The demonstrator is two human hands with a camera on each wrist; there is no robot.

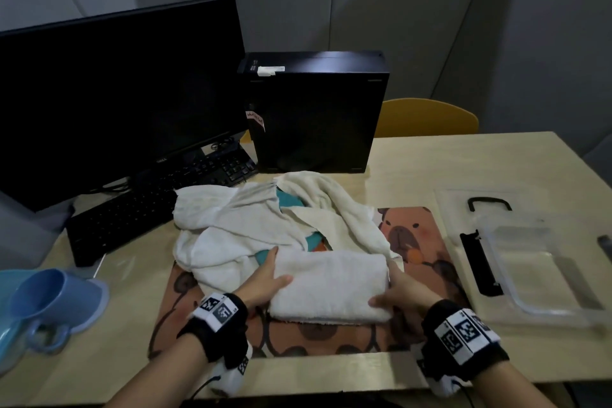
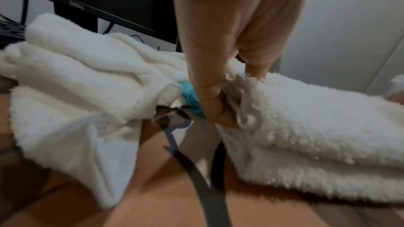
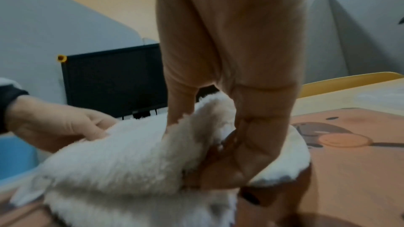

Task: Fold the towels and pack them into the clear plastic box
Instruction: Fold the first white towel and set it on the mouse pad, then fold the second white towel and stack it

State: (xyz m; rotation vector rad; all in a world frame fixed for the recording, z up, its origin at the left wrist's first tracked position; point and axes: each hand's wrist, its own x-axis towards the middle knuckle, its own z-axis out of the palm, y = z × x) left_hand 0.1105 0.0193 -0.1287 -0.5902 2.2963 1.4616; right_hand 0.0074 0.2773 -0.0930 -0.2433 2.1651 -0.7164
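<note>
A folded white towel [image 1: 331, 285] lies on the capybara-print mat [image 1: 331, 338] in front of me. My left hand [image 1: 268, 278] grips its left end, thumb on top and fingers tucked under the edge [image 2: 216, 108]. My right hand [image 1: 394, 291] grips the right end the same way, pinching the plush edge [image 3: 218, 146]. Behind the folded towel sits a loose heap of white towels [image 1: 238, 225] with a teal cloth [image 1: 288, 202] showing through. The clear plastic box [image 1: 543, 272] stands open at the right, its lid [image 1: 480, 205] with a black handle lying behind it.
A black keyboard [image 1: 145, 209], a monitor [image 1: 116, 96] and a black computer case [image 1: 314, 116] fill the back left. A blue cup [image 1: 46, 295] lies on its side on a blue plate at the left edge. A yellow chair [image 1: 427, 119] stands behind the table.
</note>
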